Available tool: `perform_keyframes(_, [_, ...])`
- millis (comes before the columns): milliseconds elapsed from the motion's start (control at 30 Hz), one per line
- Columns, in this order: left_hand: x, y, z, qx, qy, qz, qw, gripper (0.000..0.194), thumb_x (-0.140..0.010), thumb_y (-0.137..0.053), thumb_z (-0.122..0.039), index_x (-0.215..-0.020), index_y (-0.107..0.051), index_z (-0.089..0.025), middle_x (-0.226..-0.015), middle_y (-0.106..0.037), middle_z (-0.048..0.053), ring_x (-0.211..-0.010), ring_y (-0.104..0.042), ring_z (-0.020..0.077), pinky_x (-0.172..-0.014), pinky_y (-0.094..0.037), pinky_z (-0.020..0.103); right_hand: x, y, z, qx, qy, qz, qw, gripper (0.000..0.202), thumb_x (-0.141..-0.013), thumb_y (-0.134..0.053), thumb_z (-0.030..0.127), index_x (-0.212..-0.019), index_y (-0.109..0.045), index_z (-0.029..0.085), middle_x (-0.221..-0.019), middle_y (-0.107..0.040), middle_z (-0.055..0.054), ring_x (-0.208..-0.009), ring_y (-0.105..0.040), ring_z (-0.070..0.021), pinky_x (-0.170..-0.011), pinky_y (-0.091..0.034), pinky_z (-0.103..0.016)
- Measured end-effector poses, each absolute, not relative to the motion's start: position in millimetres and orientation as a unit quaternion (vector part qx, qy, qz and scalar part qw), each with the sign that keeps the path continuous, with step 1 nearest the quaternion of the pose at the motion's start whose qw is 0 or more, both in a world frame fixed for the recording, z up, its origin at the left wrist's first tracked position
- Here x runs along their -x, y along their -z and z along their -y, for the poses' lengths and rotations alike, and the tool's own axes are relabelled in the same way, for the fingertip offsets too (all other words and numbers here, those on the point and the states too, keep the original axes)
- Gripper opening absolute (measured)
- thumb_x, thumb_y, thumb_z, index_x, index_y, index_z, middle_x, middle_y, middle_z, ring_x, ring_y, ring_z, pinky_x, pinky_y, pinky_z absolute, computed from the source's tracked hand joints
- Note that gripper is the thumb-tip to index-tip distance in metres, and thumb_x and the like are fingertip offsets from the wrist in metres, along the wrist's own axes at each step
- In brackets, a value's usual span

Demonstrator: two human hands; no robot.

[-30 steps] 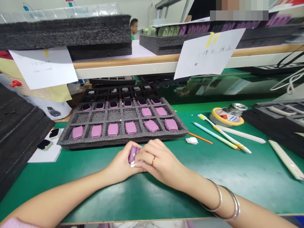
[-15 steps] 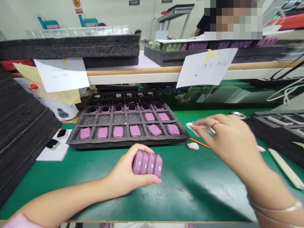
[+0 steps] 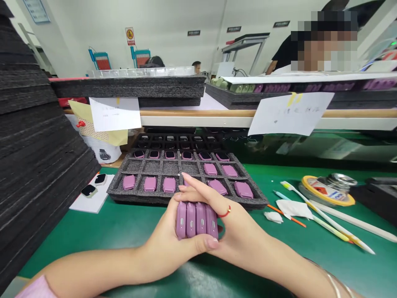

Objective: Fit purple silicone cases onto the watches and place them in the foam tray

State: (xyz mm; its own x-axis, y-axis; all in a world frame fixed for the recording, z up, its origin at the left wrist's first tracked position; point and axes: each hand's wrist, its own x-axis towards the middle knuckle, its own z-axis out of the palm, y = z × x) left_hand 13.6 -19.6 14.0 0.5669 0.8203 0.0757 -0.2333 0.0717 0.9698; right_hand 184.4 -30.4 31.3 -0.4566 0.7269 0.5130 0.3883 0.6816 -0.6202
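Note:
Several purple smartwatch cases point(image 3: 191, 221) stand side by side in a row between my hands, their small side slots facing me. My left hand point(image 3: 173, 231) is closed round the row from the left, its thumb along the near side. From the right, my right hand point(image 3: 229, 223) presses against the row, with long fingers laid over its top and far side; its thumb is mostly hidden. Behind my hands sits a black foam tray point(image 3: 161, 166) with purple watch cases in its front row and dark-screened watches at its back.
Right of the tray lie a white tissue point(image 3: 294, 208), a crumpled wad point(image 3: 273, 217), an orange stick point(image 3: 287, 216), a toothbrush point(image 3: 325, 213) and a round yellow-rimmed container point(image 3: 328, 190). Two watches rest on a white pad point(image 3: 89, 198) at left, beside stacked black foam point(image 3: 40, 157). A person sits behind the shelf point(image 3: 198, 120).
My right hand has left the white tissue on the table and come left onto the watch cases. The left hand still holds them. The camera view has shifted.

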Motion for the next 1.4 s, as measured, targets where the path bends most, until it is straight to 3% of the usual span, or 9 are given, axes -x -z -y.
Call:
perform_keyframes(200, [-11.8,-23.5,9.5,-0.591,-0.336,-0.224,0.699,0.057,-0.07,-0.086,-0.033,-0.114,-0.052,-0.018,-0.111,-0.059,0.008,-0.107,-0.061,0.0266,-0.093,-0.051,0.043,-181.8,-26.1,24.2,0.285,-0.182,0.833,0.438,0.09,-0.091,-0.069,0.022,-0.161,-0.013,0.032,-0.124,-0.071,-0.005,-0.124,-0.063,-0.0226,-0.11,-0.051,-0.04])
perform_keyframes(300, [-13.4,-22.5,6.3,-0.59,-0.343,-0.261,0.682,0.055,-0.063,-0.091,-0.032,-0.104,-0.056,-0.018,-0.106,-0.065,0.007,-0.106,-0.063,0.0271,-0.094,-0.051,0.042,-183.6,-24.7,30.1,0.265,-0.129,0.863,0.41,0.086,-0.096,-0.061,0.017,-0.162,-0.008,0.029,-0.136,-0.065,-0.008,-0.133,-0.057,-0.0209,-0.118,-0.043,-0.04])
perform_keyframes(433, [-11.2,-19.3,8.3,-0.636,-0.377,-0.289,0.609,0.061,-0.065,-0.091,-0.021,-0.115,-0.056,-0.022,-0.115,-0.071,0.005,-0.113,-0.066,0.0238,-0.103,-0.049,0.037,-191.5,-23.3,34.6,0.289,-0.173,0.843,0.419,0.1,-0.085,-0.075,0.049,-0.161,-0.013,0.03,-0.16,-0.04,-0.009,-0.149,-0.036,-0.0262,-0.126,-0.027,-0.043])
perform_keyframes(500, [-8.7,-17.7,9.9,-0.657,-0.385,-0.268,0.59,0.061,-0.068,-0.088,-0.014,-0.117,-0.053,-0.026,-0.113,-0.074,0.002,-0.107,-0.07,0.0198,-0.098,-0.052,0.032,-195.9,-22.0,33.0,0.317,-0.263,0.775,0.48,0.086,-0.088,-0.065,0.061,-0.158,-0.023,0.035,-0.156,-0.045,-0.005,-0.146,-0.041,-0.0228,-0.124,-0.031,-0.038])
perform_keyframes(567, [-7.1,-16.0,10.8,-0.675,-0.403,-0.242,0.568,0.06,-0.069,-0.085,-0.008,-0.115,-0.052,-0.027,-0.113,-0.076,0.001,-0.104,-0.072,0.0178,-0.094,-0.055,0.028,-198.1,-19.9,29.3,0.345,-0.354,0.677,0.545,0.057,-0.099,-0.049,0.059,-0.15,-0.039,0.037,-0.142,-0.057,-0.002,-0.136,-0.051,-0.0186,-0.118,-0.038,-0.033])
perform_keyframes(633, [-7.2,-14.3,10.5,-0.688,-0.421,-0.218,0.549,0.06,-0.069,-0.083,-0.003,-0.115,-0.052,-0.027,-0.114,-0.075,0.001,-0.106,-0.073,0.018,-0.092,-0.057,0.027,-197.5,-18.2,25.0,0.363,-0.435,0.591,0.575,0.046,-0.102,-0.041,0.058,-0.14,-0.05,0.034,-0.128,-0.065,-0.003,-0.126,-0.059,-0.0185,-0.112,-0.045,-0.033])
perform_keyframes(967, [-12.0,-13.3,6.0,-0.746,-0.446,-0.194,0.455,0.056,-0.07,-0.087,-0.012,-0.113,-0.053,-0.023,-0.114,-0.077,0.005,-0.104,-0.075,0.0204,-0.091,-0.06,0.025,-189.0,-18.9,25.6,0.371,-0.652,0.518,0.411,0.083,-0.086,-0.049,0.079,-0.149,-0.038,0.026,-0.115,-0.071,-0.01,-0.109,-0.068,-0.0276,-0.1,-0.052,-0.046])
perform_keyframes(1200, [-10.0,-7.7,7.7,-0.751,-0.436,-0.219,0.444,0.042,-0.079,-0.081,-0.021,-0.114,-0.057,-0.022,-0.114,-0.077,0.006,-0.106,-0.073,0.0215,-0.103,-0.053,0.034,-181.0,-9.7,31.9,0.387,-0.656,0.502,0.41,0.114,-0.06,-0.084,0.07,-0.152,-0.031,0.027,-0.124,-0.066,-0.012,-0.104,-0.071,-0.0275,-0.089,-0.059,-0.041])
perform_keyframes(1400, [-7.6,-3.3,6.9,-0.724,-0.426,-0.198,0.506,0.05,-0.081,-0.081,-0.03,-0.123,-0.056,-0.023,-0.125,-0.07,0.009,-0.117,-0.067,0.0245,-0.104,-0.051,0.035,-179.0,-6.3,29.9,0.42,-0.633,0.507,0.407,0.121,-0.053,-0.097,0.04,-0.152,-0.03,0.024,-0.12,-0.07,-0.012,-0.102,-0.073,-0.0281,-0.09,-0.06,-0.042])
